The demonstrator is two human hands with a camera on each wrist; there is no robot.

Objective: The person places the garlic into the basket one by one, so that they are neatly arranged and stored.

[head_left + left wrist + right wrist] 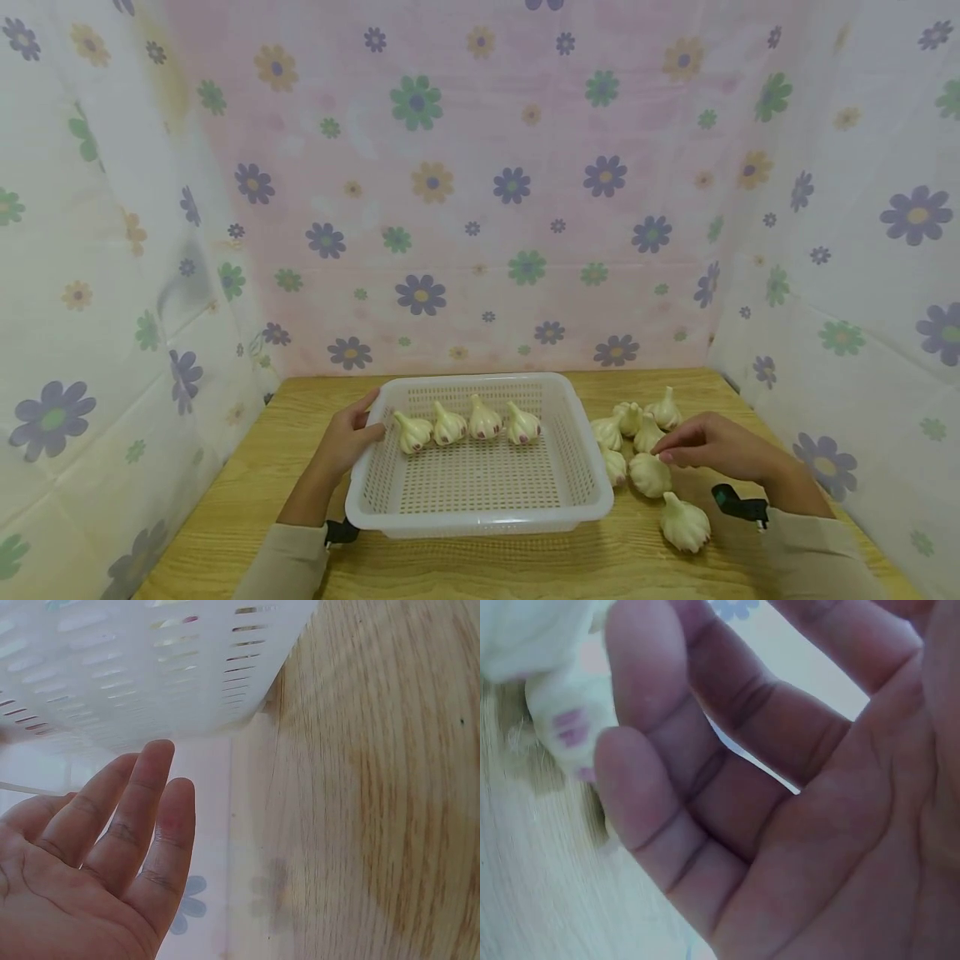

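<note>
A white plastic basket [480,525] with slotted walls stands on the table; several garlic bulbs [485,419] lie in a row along its far side. At its left rim is my left hand [348,437], thumb over the edge and the other fingers along the outside. In the left wrist view those fingers [176,817] reach out beside the basket wall [150,697]. My right hand [708,450] pinches at the top of a garlic bulb [651,477] with thumb and forefinger. In the right wrist view, the bent fingers [641,780] partly hide a purple-marked bulb [570,735].
More garlic bulbs [607,432] cluster against the basket's right side, one [664,410] at the back. A single bulb [686,525] lies nearer the front. The wooden table [247,500] is enclosed by flower-patterned cloth [480,233] at the back and sides.
</note>
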